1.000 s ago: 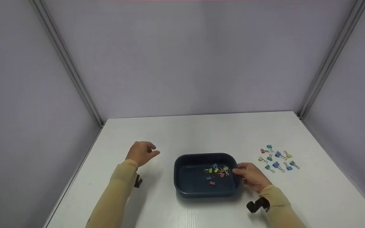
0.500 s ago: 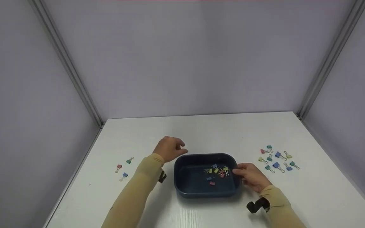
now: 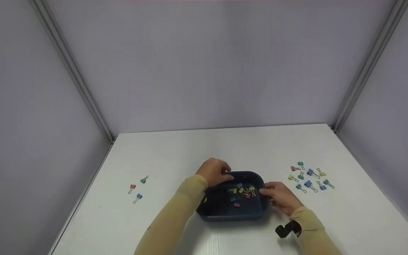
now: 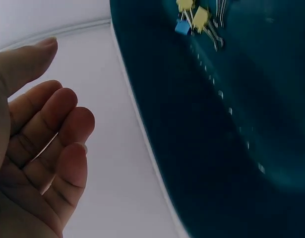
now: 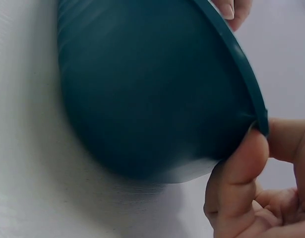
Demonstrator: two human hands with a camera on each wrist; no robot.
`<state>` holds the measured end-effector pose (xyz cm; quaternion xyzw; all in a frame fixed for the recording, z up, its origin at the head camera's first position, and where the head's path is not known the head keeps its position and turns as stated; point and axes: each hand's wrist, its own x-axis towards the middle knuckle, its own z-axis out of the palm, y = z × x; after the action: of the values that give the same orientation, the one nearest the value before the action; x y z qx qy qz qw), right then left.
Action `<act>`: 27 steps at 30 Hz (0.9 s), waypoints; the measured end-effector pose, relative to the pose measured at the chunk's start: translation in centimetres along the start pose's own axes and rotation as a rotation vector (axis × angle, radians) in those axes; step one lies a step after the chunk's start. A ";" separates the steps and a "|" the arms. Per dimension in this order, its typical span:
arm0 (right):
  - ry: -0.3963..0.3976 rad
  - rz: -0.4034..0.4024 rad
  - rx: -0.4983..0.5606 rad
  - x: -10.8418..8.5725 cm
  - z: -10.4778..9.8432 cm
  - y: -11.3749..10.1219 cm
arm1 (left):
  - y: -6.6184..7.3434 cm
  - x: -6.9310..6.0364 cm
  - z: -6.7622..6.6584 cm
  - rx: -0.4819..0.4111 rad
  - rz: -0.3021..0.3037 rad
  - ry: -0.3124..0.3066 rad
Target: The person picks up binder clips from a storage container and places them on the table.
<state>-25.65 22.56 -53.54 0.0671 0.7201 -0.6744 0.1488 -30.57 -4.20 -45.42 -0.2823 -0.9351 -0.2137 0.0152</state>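
Clips (image 3: 139, 196) in red, green and blue lie apart on the bench (image 3: 115, 226) at my left. Next is my left hand (image 3: 213, 172), by the far rim of the tray (image 3: 230, 217), its fingers loosely bent and holding nothing. Inside the tray, toward its right side, more clips lie jumbled: yellow, blue and red. My right hand (image 3: 282, 197) pinches the tray's right rim with its fingers. Farther right, a larger group of clips in green, blue, yellow and red is spread over the bench.
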 end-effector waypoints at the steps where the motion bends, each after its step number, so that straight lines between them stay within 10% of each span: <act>1: 0.003 0.003 0.000 0.0 0.0 0.0 | 0.2 0.2 0.4 -0.001 0.007 -0.016; 27: -0.052 -0.032 -0.012 -0.3 -0.1 -0.1 | 2.0 2.9 8.6 0.027 0.058 -0.293</act>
<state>-25.45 22.70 -53.31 0.0371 0.7209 -0.6740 0.1572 -31.18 2.35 -52.02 -0.3373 -0.9215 -0.1570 -0.1113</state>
